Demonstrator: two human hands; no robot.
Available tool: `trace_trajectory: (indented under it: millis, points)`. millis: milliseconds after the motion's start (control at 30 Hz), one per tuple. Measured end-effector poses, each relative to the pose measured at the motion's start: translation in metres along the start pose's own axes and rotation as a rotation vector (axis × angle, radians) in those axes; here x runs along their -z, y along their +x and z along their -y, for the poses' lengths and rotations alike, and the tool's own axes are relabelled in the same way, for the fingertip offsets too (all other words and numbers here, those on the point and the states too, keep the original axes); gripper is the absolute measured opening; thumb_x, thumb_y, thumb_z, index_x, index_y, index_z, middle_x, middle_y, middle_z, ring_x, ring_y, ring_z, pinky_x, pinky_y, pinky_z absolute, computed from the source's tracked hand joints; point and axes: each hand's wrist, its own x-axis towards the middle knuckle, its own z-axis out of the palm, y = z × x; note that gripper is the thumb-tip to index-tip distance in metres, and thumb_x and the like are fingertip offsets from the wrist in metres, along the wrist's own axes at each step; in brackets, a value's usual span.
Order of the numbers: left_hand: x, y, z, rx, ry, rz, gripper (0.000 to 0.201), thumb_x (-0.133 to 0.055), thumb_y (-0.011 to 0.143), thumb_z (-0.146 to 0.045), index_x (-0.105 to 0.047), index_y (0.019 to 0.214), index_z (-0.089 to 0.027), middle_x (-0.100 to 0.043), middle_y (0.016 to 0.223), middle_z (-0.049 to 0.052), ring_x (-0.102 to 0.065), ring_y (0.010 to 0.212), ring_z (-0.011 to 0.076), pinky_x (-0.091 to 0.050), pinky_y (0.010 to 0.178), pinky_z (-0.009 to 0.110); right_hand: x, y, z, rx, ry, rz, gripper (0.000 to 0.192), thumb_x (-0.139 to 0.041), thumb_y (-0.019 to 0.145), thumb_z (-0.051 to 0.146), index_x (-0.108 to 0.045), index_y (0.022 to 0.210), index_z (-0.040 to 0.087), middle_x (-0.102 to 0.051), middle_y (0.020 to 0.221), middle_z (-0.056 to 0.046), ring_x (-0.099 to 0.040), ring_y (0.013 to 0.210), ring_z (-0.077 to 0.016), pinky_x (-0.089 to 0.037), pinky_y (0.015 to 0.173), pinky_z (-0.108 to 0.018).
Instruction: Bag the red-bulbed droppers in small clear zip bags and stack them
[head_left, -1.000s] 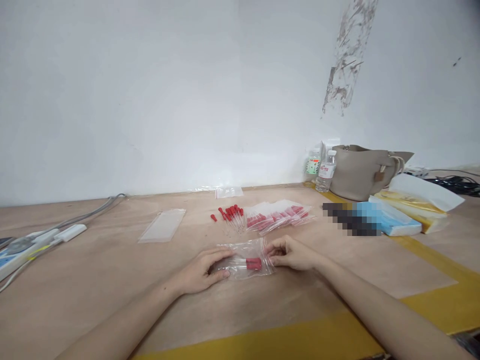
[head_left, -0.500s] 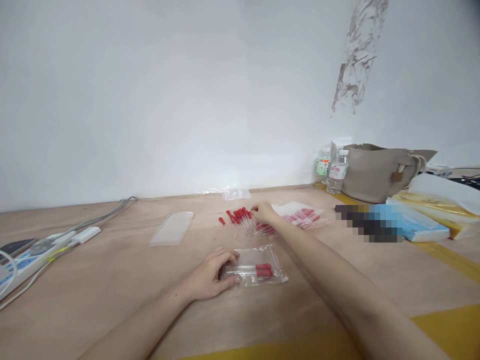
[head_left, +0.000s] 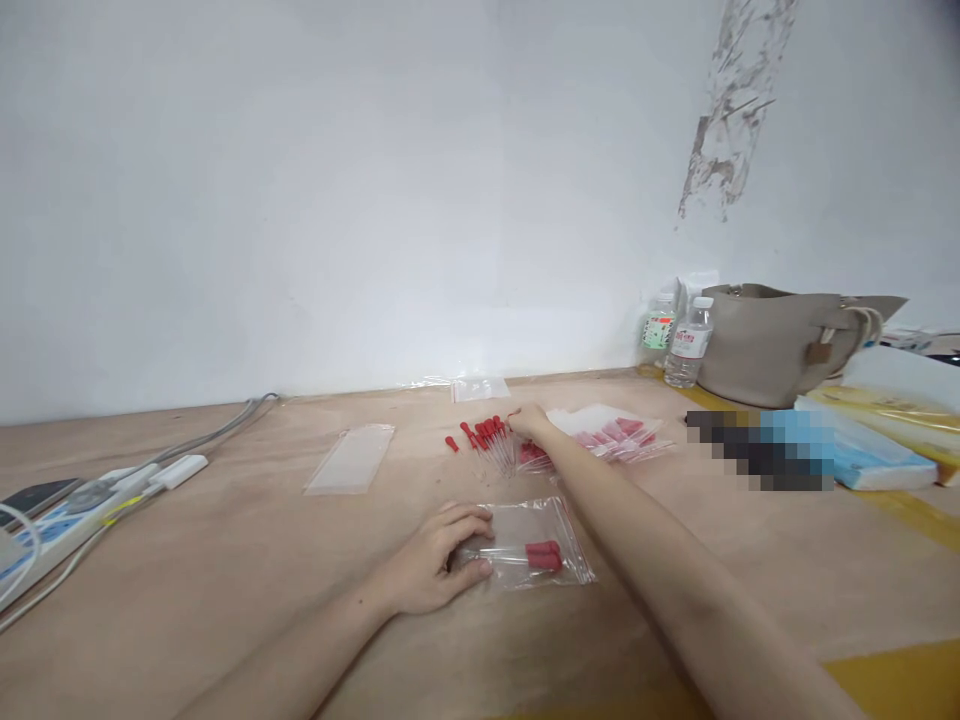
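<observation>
In the head view my left hand [head_left: 448, 555] grips the left end of a clear zip bag [head_left: 517, 520], fingers and thumb curled over its edge. Inside that bag lie glass droppers with red bulbs [head_left: 544, 555]. My right hand [head_left: 529, 422] reaches to the far side of a pile of loose droppers [head_left: 487, 435]. Its fingertips are pinched at a red dropper bulb [head_left: 514, 414]. One loose dropper [head_left: 451, 444] lies a little left of the pile. Just right of my right hand are several filled bags [head_left: 619, 435], overlapping each other.
A stack of flat bags [head_left: 350, 460] lies to the left, and another bag [head_left: 480, 389] by the wall. The power strip [head_left: 97, 505] with cables is far left. Bottles [head_left: 688, 343], a grey handbag [head_left: 772, 340] and a blue package [head_left: 870, 450] stand or lie at right.
The view has shifted slightly, so things sit a bit further right. My right hand stays at the dropper pile, a red bulb now showing at its fingertips. My left hand keeps the bag.
</observation>
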Motion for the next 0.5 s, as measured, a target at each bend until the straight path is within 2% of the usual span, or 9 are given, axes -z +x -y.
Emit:
trace_trajectory:
  millis: [100, 167, 233, 300, 367, 500]
  points:
    - [-0.003, -0.001, 0.005, 0.023, 0.038, -0.009, 0.034, -0.052, 0.080, -0.037, -0.051, 0.111, -0.022, -0.047, 0.121, 0.007, -0.040, 0.113, 0.0232, -0.031, 0.097, 0.038, 0.013, -0.010, 0.001, -0.114, 0.147, -0.141, 0.017, -0.050, 0.068, 0.023, -0.058, 0.079, 0.013, -0.059, 0.059, -0.004, -0.056, 0.053, -0.0132, -0.041, 0.046, -0.021]
    - [-0.004, -0.001, 0.008, 0.049, 0.049, -0.009, 0.038, -0.053, 0.080, -0.039, -0.051, 0.113, -0.023, -0.046, 0.123, 0.007, -0.041, 0.114, 0.0234, -0.031, 0.097, 0.038, 0.029, -0.025, -0.001, -0.145, 0.247, -0.242, 0.029, -0.043, 0.073, 0.026, -0.050, 0.097, 0.013, -0.059, 0.071, -0.004, -0.056, 0.055, -0.0107, -0.041, 0.046, -0.020]
    - [-0.004, -0.001, 0.009, 0.070, 0.061, -0.001, 0.040, -0.052, 0.080, -0.041, -0.050, 0.116, -0.023, -0.045, 0.125, 0.006, -0.041, 0.114, 0.0231, -0.032, 0.097, 0.038, 0.048, -0.047, -0.009, -0.148, 0.333, -0.320, 0.034, -0.037, 0.076, 0.030, -0.040, 0.107, 0.015, -0.057, 0.077, -0.003, -0.055, 0.055, -0.0090, -0.042, 0.045, -0.019]
    - [-0.003, -0.001, 0.009, 0.090, 0.076, 0.014, 0.038, -0.047, 0.084, -0.040, -0.049, 0.118, -0.024, -0.045, 0.126, 0.005, -0.040, 0.115, 0.0224, -0.031, 0.098, 0.039, 0.065, -0.074, -0.021, -0.135, 0.413, -0.365, 0.033, -0.039, 0.076, 0.036, -0.039, 0.104, 0.018, -0.054, 0.073, 0.001, -0.053, 0.051, -0.0082, -0.041, 0.043, -0.019]
    - [-0.001, -0.001, 0.008, 0.104, 0.085, 0.039, 0.035, -0.040, 0.087, -0.039, -0.049, 0.119, -0.026, -0.044, 0.127, 0.004, -0.039, 0.116, 0.0218, -0.030, 0.098, 0.040, 0.078, -0.101, -0.035, -0.121, 0.608, -0.386, 0.033, -0.051, 0.069, 0.039, -0.042, 0.094, 0.020, -0.050, 0.061, 0.005, -0.049, 0.044, -0.0083, -0.040, 0.040, -0.019]
    - [0.000, -0.001, 0.008, 0.091, 0.100, 0.075, 0.041, -0.045, 0.084, -0.042, -0.046, 0.122, -0.027, -0.041, 0.130, 0.004, -0.036, 0.118, 0.0237, -0.029, 0.099, 0.041, 0.086, -0.138, -0.053, -0.238, 0.861, -0.389, 0.035, -0.063, 0.061, 0.038, -0.043, 0.084, 0.021, -0.051, 0.056, 0.005, -0.049, 0.044, -0.0088, -0.042, 0.040, -0.020]
